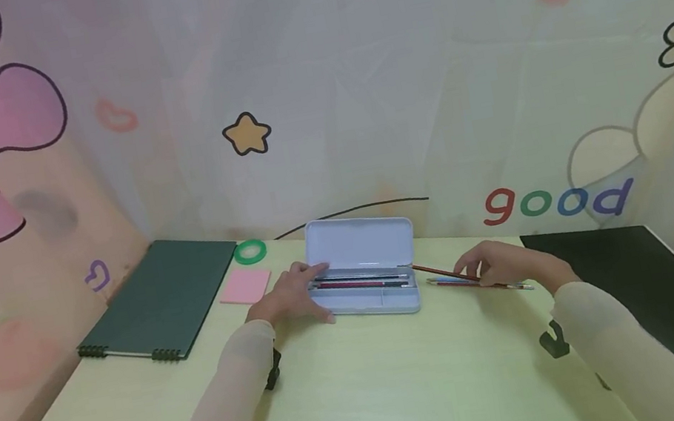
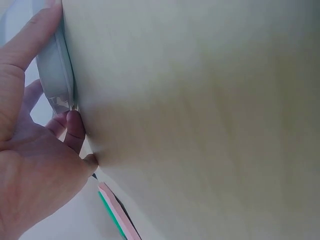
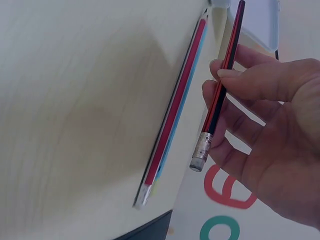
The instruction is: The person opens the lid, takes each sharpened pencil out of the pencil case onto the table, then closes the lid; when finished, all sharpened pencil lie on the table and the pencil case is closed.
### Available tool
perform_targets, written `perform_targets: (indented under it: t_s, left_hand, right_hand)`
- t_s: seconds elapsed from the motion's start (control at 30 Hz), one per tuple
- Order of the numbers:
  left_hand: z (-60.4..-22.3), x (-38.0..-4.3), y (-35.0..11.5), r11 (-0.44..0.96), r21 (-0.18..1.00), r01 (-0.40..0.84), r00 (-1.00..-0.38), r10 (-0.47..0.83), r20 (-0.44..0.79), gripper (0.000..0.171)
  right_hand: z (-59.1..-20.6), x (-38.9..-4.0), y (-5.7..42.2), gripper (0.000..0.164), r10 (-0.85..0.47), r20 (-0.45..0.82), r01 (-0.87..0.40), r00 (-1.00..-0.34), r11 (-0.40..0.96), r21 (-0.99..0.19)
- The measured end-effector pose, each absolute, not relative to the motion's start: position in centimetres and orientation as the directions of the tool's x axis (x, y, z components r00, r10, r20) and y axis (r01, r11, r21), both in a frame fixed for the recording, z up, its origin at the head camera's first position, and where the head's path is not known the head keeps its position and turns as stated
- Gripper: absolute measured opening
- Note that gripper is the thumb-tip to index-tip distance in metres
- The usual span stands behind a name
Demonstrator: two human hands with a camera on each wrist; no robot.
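A pale pencil case [image 1: 359, 244] lies with its lid raised and several pencils [image 1: 359, 282] in its tray. My left hand [image 1: 292, 295] holds the case's left end, thumb at the front edge and fingers toward the back. In the right wrist view, my right hand [image 3: 270, 100] pinches a red-and-black striped pencil [image 3: 223, 92] between thumb and fingers, its eraser end toward the camera. That pencil's far end is by the case's right side. Below it on the table lie a red pencil [image 3: 176, 102] and a blue pencil [image 3: 194, 60], side by side.
A dark green spiral-bound pad [image 1: 166, 297] lies at the left. Beside it are a green tape roll [image 1: 239, 255] and a pink pad of sticky notes [image 1: 245, 286]. A large black flat board [image 1: 658, 304] covers the right side. A printed curtain [image 1: 323, 92] hangs behind the table.
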State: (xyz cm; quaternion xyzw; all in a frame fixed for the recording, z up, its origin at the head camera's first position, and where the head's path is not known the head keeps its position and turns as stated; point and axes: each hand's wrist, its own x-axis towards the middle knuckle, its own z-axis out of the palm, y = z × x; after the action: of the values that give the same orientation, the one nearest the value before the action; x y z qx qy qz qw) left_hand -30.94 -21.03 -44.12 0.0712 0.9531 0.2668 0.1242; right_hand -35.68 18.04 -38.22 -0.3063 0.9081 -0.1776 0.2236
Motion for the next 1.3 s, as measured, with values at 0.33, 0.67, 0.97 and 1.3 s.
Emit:
perform_targets:
  t_s: [0.33,0.67,0.97,1.3]
  left_hand:
    - [-43.7,-30.7,-20.8,0.847,0.527,0.066,-0.955,0.207,-0.213,0.1]
    - [-43.7,-30.8,-21.0,0.845,0.53,0.077,-0.951,0.221,-0.214,0.101]
    - [-43.9,-31.0,-20.9,0.84,0.538,0.068,-0.952,0.215,-0.216,0.101]
    - [-44.0,-31.2,-21.0,0.843,0.534,0.063,-0.953,0.209,-0.218,0.101]
  right_hand:
    - [-39.0,-34.6,20.9,0.033,-0.612,-0.278,-0.454,-0.74,0.76,-0.465]
    - [-40.1,-34.2,21.2,0.032,-0.566,-0.258,-0.449,-0.783,0.801,-0.395]
    - [-40.6,-34.0,21.3,0.032,-0.522,-0.206,-0.413,-0.827,0.815,-0.407]
    - [-40.9,-33.9,21.2,0.024,-0.492,-0.179,-0.405,-0.852,0.836,-0.371]
